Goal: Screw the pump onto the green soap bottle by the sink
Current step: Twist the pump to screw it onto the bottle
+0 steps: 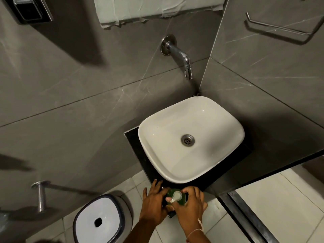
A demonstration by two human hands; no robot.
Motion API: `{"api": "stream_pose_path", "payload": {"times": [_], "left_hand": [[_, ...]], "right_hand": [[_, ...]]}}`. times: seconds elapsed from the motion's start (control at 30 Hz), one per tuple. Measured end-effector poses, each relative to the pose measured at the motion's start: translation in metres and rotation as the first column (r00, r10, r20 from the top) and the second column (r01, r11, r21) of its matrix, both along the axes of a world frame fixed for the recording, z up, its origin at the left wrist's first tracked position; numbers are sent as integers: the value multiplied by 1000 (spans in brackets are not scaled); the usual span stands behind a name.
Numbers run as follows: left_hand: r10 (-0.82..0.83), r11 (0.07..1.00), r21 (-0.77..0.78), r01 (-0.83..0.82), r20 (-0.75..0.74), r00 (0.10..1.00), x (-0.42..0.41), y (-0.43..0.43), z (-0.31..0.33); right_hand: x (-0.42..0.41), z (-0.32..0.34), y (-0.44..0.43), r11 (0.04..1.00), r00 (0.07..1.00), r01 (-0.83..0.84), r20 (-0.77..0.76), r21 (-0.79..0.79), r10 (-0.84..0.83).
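Note:
The green soap bottle stands on the black counter, at its near corner just in front of the white sink. A clear pump head sits on top of the bottle. My left hand wraps the bottle's left side. From the right, my right hand reaches over, its fingers closed around the pump. Most of the bottle's body is hidden by both hands.
A chrome tap juts from the grey tiled wall above the sink. On the floor at lower left is a white-lidded bin, with a metal holder on the wall above it. A towel rail hangs at top right.

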State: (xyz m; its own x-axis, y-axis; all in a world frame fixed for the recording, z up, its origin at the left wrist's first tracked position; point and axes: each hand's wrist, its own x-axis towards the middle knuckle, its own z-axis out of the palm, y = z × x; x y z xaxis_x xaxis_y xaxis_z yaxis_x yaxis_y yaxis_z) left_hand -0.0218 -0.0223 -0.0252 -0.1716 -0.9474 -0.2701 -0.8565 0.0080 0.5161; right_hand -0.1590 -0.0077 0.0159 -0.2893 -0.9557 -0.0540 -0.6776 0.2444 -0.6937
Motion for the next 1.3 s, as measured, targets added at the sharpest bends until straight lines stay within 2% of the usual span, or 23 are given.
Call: {"api": "stream_pose_path", "payload": {"times": [0.1,0.17,0.33,0.53,0.63,0.77,0.93,1.17,1.3], "left_hand": [[3,1000,5,-3,5,1000,0,-1,2],[2,1000,14,-2,4,1000,-1,0,3],[10,1000,5,-10,17,1000,-1,0,3],[-7,1000,22,6,19,1000,0,-1,4],[-7,1000,14,6,18,1000,-1,0,2],[8,1000,-1,-8,26,1000,-1,1,1],[1,1000,-3,-1,27,1000,0,0,-2],[2,1000,-4,-2,34,999,-1,-1,-1],[-3,1000,-18,3,40,999,-2,0,-1]], "right_hand": [[-6,-2,4,991,991,-131,-14,-32,131],[-9,-2,3,990,992,-129,-19,-51,128],[2,-1,-5,999,998,-39,-40,18,40],[-9,-2,1,981,982,-176,-89,-84,169],[-10,-3,-1,988,990,-118,-89,-101,109],[2,0,-2,1000,999,-1,-49,-26,0],[-10,-9,4,991,994,-101,-58,-86,96],[-6,-9,1,998,998,22,-56,-55,-25],[-10,-9,10,1000,997,-8,-74,-7,7]]}}
